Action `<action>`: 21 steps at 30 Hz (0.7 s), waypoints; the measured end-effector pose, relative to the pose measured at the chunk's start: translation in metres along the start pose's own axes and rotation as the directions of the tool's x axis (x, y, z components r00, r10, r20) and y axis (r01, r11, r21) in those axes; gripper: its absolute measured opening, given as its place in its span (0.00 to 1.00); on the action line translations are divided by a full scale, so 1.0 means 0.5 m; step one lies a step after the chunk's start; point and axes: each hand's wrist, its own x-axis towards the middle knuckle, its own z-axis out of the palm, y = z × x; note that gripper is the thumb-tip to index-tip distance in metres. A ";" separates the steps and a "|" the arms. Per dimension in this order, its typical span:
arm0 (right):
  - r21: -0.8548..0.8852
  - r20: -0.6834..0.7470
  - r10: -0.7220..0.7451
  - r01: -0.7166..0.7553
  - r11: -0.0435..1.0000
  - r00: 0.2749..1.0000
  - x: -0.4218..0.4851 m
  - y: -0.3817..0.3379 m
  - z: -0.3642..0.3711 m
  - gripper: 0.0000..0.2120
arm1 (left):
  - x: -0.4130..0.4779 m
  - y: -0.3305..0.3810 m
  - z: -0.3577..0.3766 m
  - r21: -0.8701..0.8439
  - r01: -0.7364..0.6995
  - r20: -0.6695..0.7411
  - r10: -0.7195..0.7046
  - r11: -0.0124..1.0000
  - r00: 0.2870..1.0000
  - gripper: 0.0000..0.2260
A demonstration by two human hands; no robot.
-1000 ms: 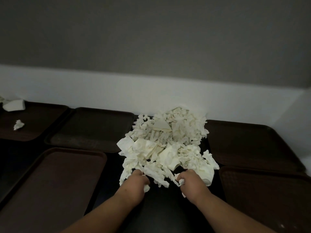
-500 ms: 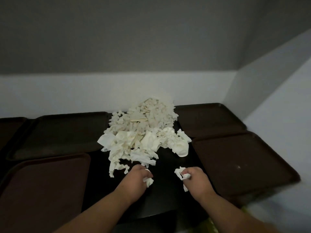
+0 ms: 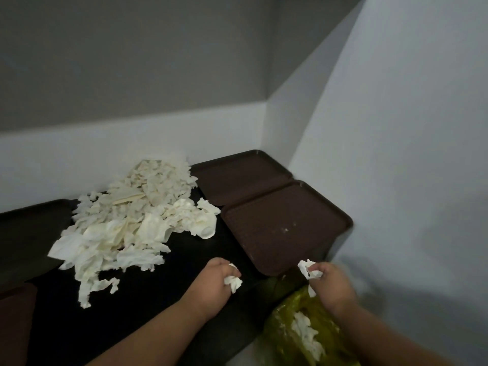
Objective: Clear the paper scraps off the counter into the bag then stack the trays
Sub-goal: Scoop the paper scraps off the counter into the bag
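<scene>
A big heap of white paper scraps (image 3: 137,223) lies on the black counter (image 3: 148,299) against the back wall. My left hand (image 3: 214,283) is closed around a wad of scraps over the counter's front part, right of the heap. My right hand (image 3: 330,283) also grips scraps, held past the counter's edge above a yellow-green bag (image 3: 295,328) that has white scraps inside. Two brown trays lie side by side at the right end: the near tray (image 3: 285,228) and the far tray (image 3: 237,175) in the corner.
Another dark tray (image 3: 29,228) lies left of the heap, and a tray corner (image 3: 15,320) shows at the lower left. White walls close in the counter behind and on the right. The bag sits below the counter's right front corner.
Both hands have pulled away from the heap to the right, each with a wad of scraps. The view has swung right, and the bag has come into sight under my right hand.
</scene>
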 end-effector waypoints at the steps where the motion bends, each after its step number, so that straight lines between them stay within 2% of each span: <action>1: -0.021 -0.013 0.013 -0.013 1.000 1.000 0.006 0.025 -0.021 0.11 | 0.011 0.016 0.020 0.003 -0.005 0.015 0.005 1.000 1.000 0.13; 11: 0.033 -0.078 0.191 -0.189 0.981 0.978 0.095 0.227 -0.216 0.13 | 0.107 0.209 0.279 -0.033 -0.011 0.199 0.018 0.999 0.980 0.14; 15: 0.062 -0.020 0.219 -0.217 0.974 0.976 0.144 0.289 -0.238 0.14 | 0.162 0.267 0.352 -0.014 0.029 0.224 -0.025 0.999 0.974 0.14; 21: 0.205 0.083 0.278 -0.289 0.935 0.957 0.191 0.327 -0.244 0.11 | 0.229 0.317 0.432 -0.001 0.108 0.203 -0.106 0.994 0.973 0.15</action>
